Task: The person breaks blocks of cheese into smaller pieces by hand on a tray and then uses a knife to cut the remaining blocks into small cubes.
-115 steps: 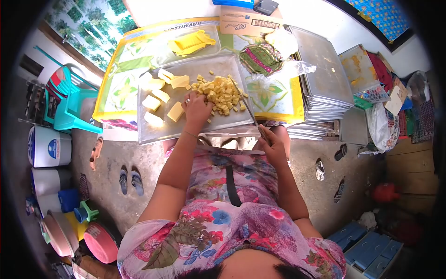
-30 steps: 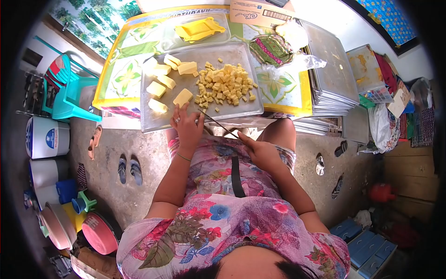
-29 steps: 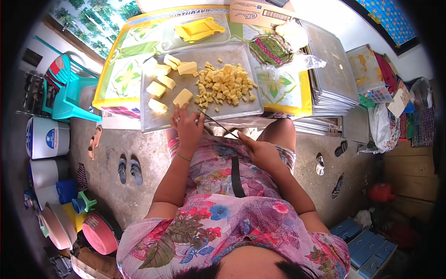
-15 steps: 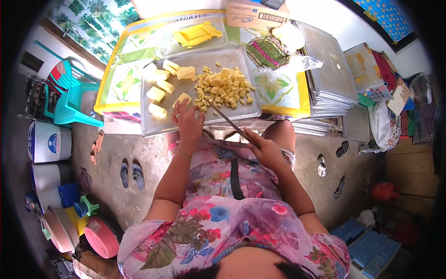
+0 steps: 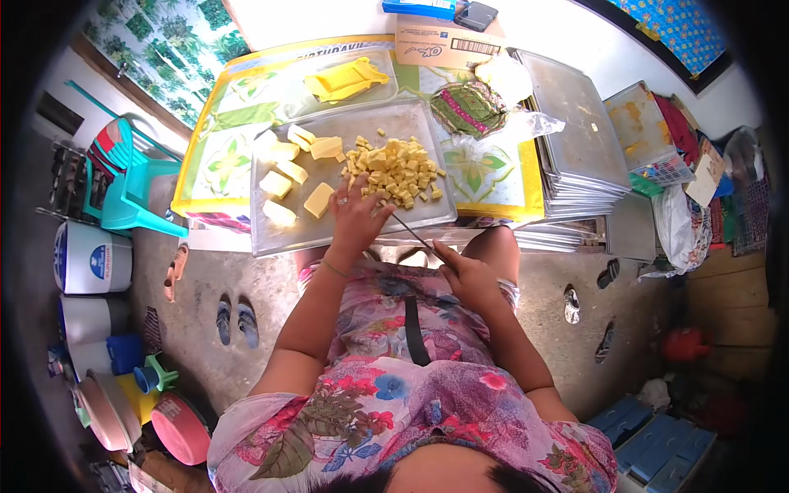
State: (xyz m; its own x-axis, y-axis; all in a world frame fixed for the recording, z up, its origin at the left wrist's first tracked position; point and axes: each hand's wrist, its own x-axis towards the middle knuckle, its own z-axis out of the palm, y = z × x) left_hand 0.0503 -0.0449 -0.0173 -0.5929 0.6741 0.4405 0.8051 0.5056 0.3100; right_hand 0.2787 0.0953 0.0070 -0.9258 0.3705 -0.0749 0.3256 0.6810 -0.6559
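Note:
A metal tray (image 5: 308, 234) on the table bears large yellow blocks (image 5: 278, 185) at its left and a heap of small yellow cubes (image 5: 403, 168) at its right. My left hand (image 5: 353, 215) is over the tray's front part, fingers spread at the near left edge of the heap; one block (image 5: 319, 200) lies just left of it. Wrapped round the handle of a knife (image 5: 413, 233), my right hand (image 5: 468, 275) is in front of the tray. The knife's blade points up and left, its tip close to my left fingers.
Behind the tray lies a yellow patterned item (image 5: 345, 80) on a clear tray. A green and pink cloth (image 5: 468, 108), a cardboard box (image 5: 448, 45) and stacked metal trays (image 5: 579, 123) are at the right. A teal chair (image 5: 140, 197) stands left.
My left hand has moved right, from the block to the edge of the cube heap. The knife has drawn back slightly toward me. The view has shifted a little.

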